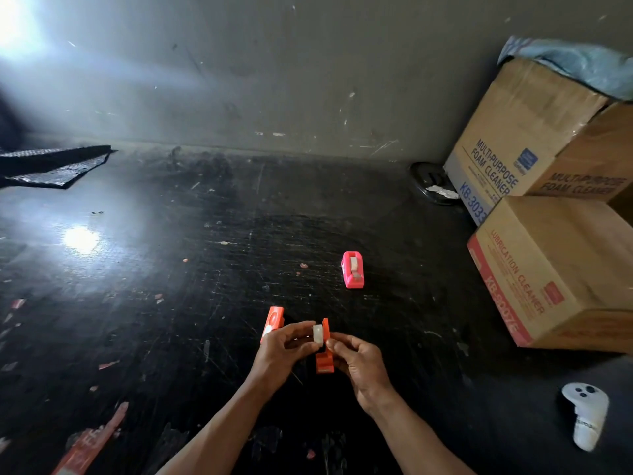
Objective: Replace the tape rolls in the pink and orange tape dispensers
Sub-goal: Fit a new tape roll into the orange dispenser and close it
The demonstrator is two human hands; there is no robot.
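The orange tape dispenser is apart in two halves. One half [324, 358] stands between my hands, and my right hand [356, 358] grips it from the right. My left hand [284, 344] pinches a small white tape roll [318, 333] against the top of that half. The other orange half [273, 322] lies on the black table just behind my left hand. The pink tape dispenser [352, 270] sits closed farther back and to the right, with a tape roll inside it.
Stacked cardboard boxes [548, 262] fill the right side, with a blue cloth [579, 63] on top. A white handheld controller [585, 414] lies at the front right. A black round object [432, 182] sits by the boxes, a dark mat [54, 164] at the far left.
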